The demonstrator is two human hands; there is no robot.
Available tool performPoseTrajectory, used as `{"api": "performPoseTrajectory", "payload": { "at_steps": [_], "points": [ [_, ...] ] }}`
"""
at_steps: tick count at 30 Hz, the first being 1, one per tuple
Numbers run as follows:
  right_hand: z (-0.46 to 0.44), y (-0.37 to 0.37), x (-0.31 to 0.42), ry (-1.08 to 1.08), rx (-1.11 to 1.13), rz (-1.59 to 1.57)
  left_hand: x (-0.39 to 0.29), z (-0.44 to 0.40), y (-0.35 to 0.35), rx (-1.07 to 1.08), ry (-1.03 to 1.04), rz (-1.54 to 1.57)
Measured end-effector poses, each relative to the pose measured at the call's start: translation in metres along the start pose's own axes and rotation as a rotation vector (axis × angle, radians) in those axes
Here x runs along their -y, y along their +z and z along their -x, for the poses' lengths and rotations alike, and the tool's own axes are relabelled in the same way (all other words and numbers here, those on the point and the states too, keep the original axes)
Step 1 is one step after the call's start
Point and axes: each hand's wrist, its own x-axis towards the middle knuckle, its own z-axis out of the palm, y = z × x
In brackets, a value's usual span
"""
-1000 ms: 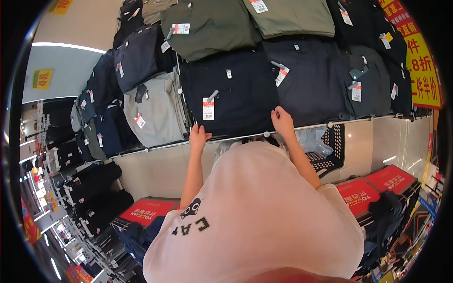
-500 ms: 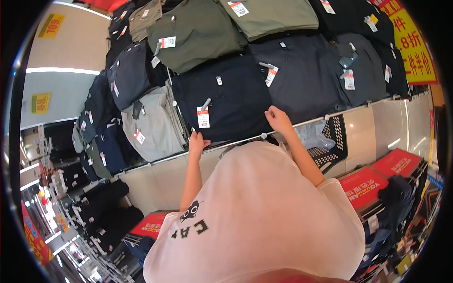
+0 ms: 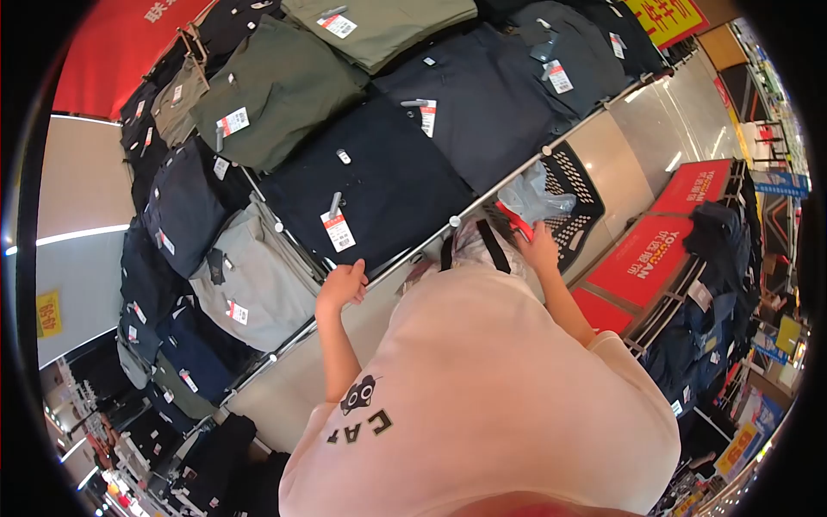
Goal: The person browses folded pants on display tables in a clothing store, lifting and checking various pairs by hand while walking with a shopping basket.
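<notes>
My left hand (image 3: pixel 345 284) is beside the front rail of the clothes shelf, its fingers loosely bent and apart with nothing visible in them. Just beyond it lies a folded pair of black trousers (image 3: pixel 392 177) with a white and red price tag (image 3: pixel 337 231). At waist height on the other side, my right hand (image 3: pixel 539 248) is closed at a red handle (image 3: pixel 515 221). Close by that handle is a black perforated basket (image 3: pixel 573 233) with a clear plastic bag (image 3: pixel 536 196) in it. The handle's join to the basket is hidden.
Folded olive trousers (image 3: pixel 276 95), grey-blue trousers (image 3: pixel 482 99) and light grey trousers (image 3: pixel 254 276) fill the shelf around the black pair. A metal rail (image 3: pixel 491 191) edges its front. Red signboards (image 3: pixel 633 263) top a rack of jeans (image 3: pixel 711 319) at right.
My right hand has left the black trousers and come down to the red handle. My left hand has drawn off the trousers' corner. The view has turned to the right.
</notes>
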Motion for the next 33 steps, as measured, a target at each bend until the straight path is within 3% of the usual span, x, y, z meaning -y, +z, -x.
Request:
{"api": "performPoseTrajectory", "payload": {
  "at_steps": [1,9,16,23,33],
  "points": [
    [0.006,-0.001,-0.008,0.143,0.155,-0.047,-0.004,-0.002,0.003,0.009,0.006,0.0],
    [-0.015,-0.01,-0.026,0.16,0.199,-0.02,-0.068,-0.004,0.053,-0.023,0.195,-0.034],
    [-0.081,-0.031,-0.075,0.151,0.251,-0.056,-0.114,-0.042,0.116,-0.051,0.382,0.257],
    [-0.146,-0.044,-0.134,0.105,0.284,-0.146,-0.151,-0.114,0.113,-0.168,0.212,0.721],
    [-0.196,-0.054,-0.179,0.007,0.282,-0.388,-0.162,-0.124,0.116,-0.266,0.098,0.776]
  ]
}}
